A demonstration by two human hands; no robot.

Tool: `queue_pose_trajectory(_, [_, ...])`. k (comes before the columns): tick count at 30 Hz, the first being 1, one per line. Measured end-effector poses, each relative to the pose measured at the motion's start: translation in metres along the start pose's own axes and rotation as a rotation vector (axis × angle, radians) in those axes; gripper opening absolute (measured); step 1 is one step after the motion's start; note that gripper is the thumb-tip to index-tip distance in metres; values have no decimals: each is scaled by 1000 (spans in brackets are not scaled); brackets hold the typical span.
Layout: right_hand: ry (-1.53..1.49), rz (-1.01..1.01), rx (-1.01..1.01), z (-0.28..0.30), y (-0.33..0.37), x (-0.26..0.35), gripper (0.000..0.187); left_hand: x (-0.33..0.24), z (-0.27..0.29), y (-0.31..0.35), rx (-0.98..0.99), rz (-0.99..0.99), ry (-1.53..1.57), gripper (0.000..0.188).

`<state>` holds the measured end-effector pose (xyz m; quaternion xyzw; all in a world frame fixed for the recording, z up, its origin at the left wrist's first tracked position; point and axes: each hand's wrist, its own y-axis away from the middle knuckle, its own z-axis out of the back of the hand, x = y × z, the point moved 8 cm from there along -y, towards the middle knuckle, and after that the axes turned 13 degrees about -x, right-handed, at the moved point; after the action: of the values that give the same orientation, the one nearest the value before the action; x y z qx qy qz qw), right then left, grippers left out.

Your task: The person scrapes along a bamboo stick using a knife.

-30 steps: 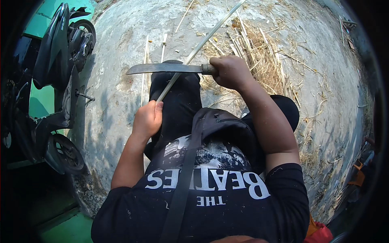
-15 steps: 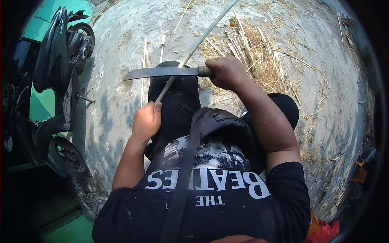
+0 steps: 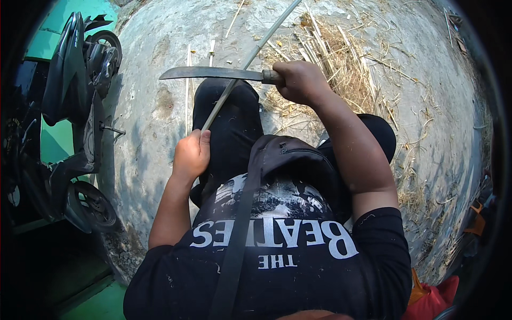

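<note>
My left hand is closed round the near end of a long, pale bamboo strip, thumb along its top. The strip slants up and away to the right, over my left knee, and leaves the view at the top. In my right fist is the short wooden handle of a machete. Its long, slightly curved blade points left and crosses the strip just beyond the knee, seeming to touch it. The blade covers a short piece of the strip.
Beyond my right hand lies a heap of straw-coloured shavings and split strips on rough concrete ground. A dark motorcycle stands at the left. Red and orange cloth or bags lie at the lower right. A dark bag rests at my waist.
The machete has moved away from my left hand, farther up the strip. My left hand keeps its grip in nearly the same place.
</note>
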<state>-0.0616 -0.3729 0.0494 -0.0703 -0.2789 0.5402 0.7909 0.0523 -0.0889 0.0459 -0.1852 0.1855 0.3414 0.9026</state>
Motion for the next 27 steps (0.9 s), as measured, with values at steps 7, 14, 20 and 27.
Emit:
queue_pose_trajectory(7, [-89,-206,-19,0,2,-52,12,-3,1,-2,-1,25,-27,47])
queue_pose_trajectory(14, [-56,-81,-40,12,5,-11,12,3,1,0,-17,17,5,41])
queue_pose_trajectory(20, [47,-55,-59,12,-1,-23,12,-4,1,-1,-52,-25,35,40])
queue_pose_trajectory(27, [-128,-257,-148,7,1,-57,17,-1,1,-2,-15,-4,11,39])
